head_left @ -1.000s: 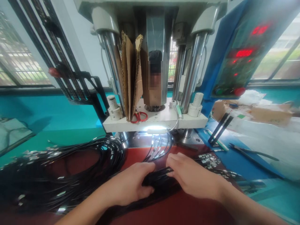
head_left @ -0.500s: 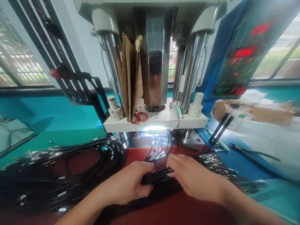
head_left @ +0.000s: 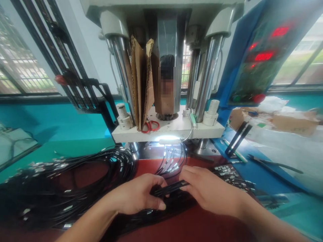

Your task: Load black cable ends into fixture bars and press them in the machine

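Black cables [head_left: 170, 189] run in a bundle between my two hands, low over the red-brown work surface. Around the bundle's left part curls my left hand [head_left: 141, 195], its thumb and forefinger a little apart. My right hand [head_left: 202, 188] is closed on the right part, knuckles up, palm hidden. Metal cable ends [head_left: 225, 173] lie in a cluster just beyond the right hand. Ahead of the hands, several thin cables with metal ends [head_left: 168, 164] hang out from under the lit press.
A large coil of black cables [head_left: 118, 158] lies on the left. The press plate [head_left: 202, 130] spans the front, bearing red-handled scissors [head_left: 151, 126] and folded cardboard [head_left: 142, 84]. Pliers [head_left: 275, 164] and a control box with red digits [head_left: 262, 55] are on the right.
My left thumb has moved down and away from the forefinger, loosening around the cables. The right hand has barely moved. The lights on the control box differ.
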The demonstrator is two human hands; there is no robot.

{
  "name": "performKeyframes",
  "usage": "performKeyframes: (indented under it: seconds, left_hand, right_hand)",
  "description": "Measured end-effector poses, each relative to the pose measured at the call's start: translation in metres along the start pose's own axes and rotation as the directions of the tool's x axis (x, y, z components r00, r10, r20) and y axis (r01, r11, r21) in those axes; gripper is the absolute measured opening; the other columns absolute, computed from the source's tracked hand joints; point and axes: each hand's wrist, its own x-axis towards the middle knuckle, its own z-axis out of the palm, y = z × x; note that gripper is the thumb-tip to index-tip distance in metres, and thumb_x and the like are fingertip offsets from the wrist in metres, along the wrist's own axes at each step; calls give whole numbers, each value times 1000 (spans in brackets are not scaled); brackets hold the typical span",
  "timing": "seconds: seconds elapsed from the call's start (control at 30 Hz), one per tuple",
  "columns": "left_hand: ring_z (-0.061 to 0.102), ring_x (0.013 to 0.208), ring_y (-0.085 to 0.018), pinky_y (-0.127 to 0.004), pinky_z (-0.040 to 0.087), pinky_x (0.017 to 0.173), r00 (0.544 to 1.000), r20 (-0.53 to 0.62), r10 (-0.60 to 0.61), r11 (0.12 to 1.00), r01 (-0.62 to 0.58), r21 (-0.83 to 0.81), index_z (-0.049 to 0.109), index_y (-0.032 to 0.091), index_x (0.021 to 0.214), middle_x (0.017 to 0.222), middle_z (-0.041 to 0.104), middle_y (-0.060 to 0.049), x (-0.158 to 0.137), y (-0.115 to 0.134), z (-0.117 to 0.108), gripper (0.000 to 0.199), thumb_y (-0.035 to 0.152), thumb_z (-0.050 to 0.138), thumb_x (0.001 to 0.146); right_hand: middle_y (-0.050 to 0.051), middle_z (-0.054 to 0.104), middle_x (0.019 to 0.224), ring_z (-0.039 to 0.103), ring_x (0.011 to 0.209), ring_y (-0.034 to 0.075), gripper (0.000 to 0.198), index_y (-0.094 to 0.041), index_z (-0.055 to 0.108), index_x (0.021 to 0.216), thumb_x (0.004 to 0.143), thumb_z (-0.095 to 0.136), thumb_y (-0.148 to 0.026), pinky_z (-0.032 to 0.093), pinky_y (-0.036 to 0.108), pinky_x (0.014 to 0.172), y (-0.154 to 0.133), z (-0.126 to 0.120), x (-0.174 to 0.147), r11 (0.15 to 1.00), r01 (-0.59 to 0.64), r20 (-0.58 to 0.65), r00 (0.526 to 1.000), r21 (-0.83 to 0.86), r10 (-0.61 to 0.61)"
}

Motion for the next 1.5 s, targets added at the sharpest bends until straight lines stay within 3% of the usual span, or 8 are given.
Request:
performKeyframes:
  seconds: [0.23, 0.43, 0.67, 0.83, 1.03, 1.2, 1.4, 1.5]
  left_hand:
    - [48, 54, -7, -20, 35, 51, 996, 6, 85, 937, -78, -342, 57, 16, 88, 71, 56, 4, -1, -3, -7, 15, 25, 64, 79]
    - [44, 38, -4, -15, 26, 39, 990, 35, 138, 853, -101, -512, 56, 15, 89, 56, 51, 7, -11, 0, -17, 12, 22, 62, 81]
    - [49, 34, -8, -14, 31, 32, 973, 135, 189, 782, -66, -620, 51, 19, 88, 48, 50, 8, -20, -9, -22, 18, 26, 66, 80]
    - [68, 81, -19, -29, 53, 69, 904, 403, 146, 877, 70, -475, 61, 17, 99, 89, 70, -8, -14, 3, 9, 40, 35, 79, 68]
    - [68, 91, -26, -42, 52, 79, 961, 181, 210, 582, 25, -812, 59, 13, 106, 103, 66, -17, 26, 29, 63, 29, 34, 58, 87]
    - [67, 68, -19, -34, 52, 68, 986, -8, 165, 515, -93, -852, 60, 12, 95, 83, 67, -11, 40, 22, 84, 21, 25, 67, 80]
    - [66, 69, -18, -34, 51, 69, 962, -252, 105, 503, -270, -821, 64, 12, 99, 84, 64, -8, 40, 3, 94, 30, 28, 73, 76]
    - [63, 67, -17, -31, 47, 68, 951, -286, 115, 544, -301, -783, 66, 11, 97, 77, 65, -7, 42, 0, 94, 28, 30, 72, 77]
  right_hand:
    - [4, 55, 130, 49, 118, 23, 56, -27, 46, 132, 83, 60, -51, 38, 38, 101, 11, -8, -4, 999, -42, -110, 993, 27, 44]
    - [9, 40, 145, 37, 130, 25, 70, -23, 29, 145, 84, 63, -34, 32, 43, 107, 23, -6, -10, 985, -126, -280, 956, -117, 89]
    - [13, 65, 109, 56, 102, 27, 43, -13, 59, 118, 77, 49, -3, 43, 46, 92, 50, -11, -14, 965, -159, -329, 941, -208, 84]
    - [9, 65, 97, 56, 98, 24, 41, -14, 64, 112, 82, 41, 1, 25, 55, 106, 41, -25, -14, 937, -108, -356, 934, -331, -18]
    - [5, 65, 113, 49, 115, 23, 34, -22, 56, 125, 94, 43, -15, 11, 56, 114, 11, -21, -8, 931, 152, -232, 944, -333, -237]
    - [8, 43, 142, 26, 137, 30, 52, -26, 47, 135, 87, 44, -6, 16, 58, 113, 12, -19, -11, 927, 98, -460, 846, -363, -270]
    - [11, 55, 124, 55, 109, 25, 50, -23, 41, 135, 87, 48, -13, 45, 44, 93, 20, -27, -8, 946, -70, -774, 558, 317, 301]
    - [3, 62, 82, 56, 69, 16, 33, -19, 53, 122, 94, 47, -33, 46, 31, 64, 17, -21, 0, 683, 66, -523, 698, 728, 490]
